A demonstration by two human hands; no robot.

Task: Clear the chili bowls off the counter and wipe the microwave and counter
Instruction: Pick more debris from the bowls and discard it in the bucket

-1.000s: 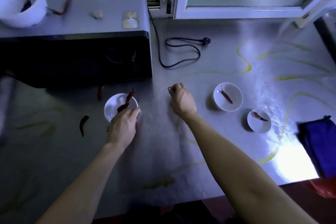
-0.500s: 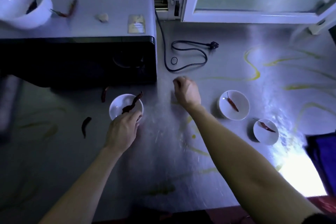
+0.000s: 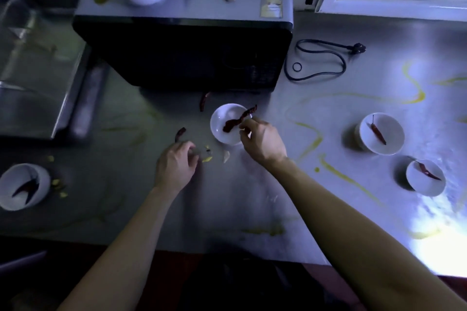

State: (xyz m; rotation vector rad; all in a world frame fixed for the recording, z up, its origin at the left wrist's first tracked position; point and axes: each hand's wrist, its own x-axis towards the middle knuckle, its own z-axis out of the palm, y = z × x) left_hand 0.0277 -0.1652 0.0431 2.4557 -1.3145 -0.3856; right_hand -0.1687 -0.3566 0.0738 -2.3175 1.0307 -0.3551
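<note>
one nudge from a tipped bowl

holding the right hand (image 3: 262, 141) at the near rim of the centre bowl (image 3: 222, 115), on the counter (image 3: 252, 197) just in front of the microwave (image 3: 184, 53). pinching its fingertips together there, but on the long chili (image 3: 240, 120) or on the rim itself, cannot tell. keeping the left hand (image 3: 177, 164) loosely curled, gripping nothing visible, near a loose chili (image 3: 180, 133) and some scraps (image 3: 207, 159). risking a tip by pressing down on that rim, and flicking the overhanging chili onto the yellow smears (image 3: 316, 141). risking, too, dragging a wrist through the scraps and scattering them wider.
</note>
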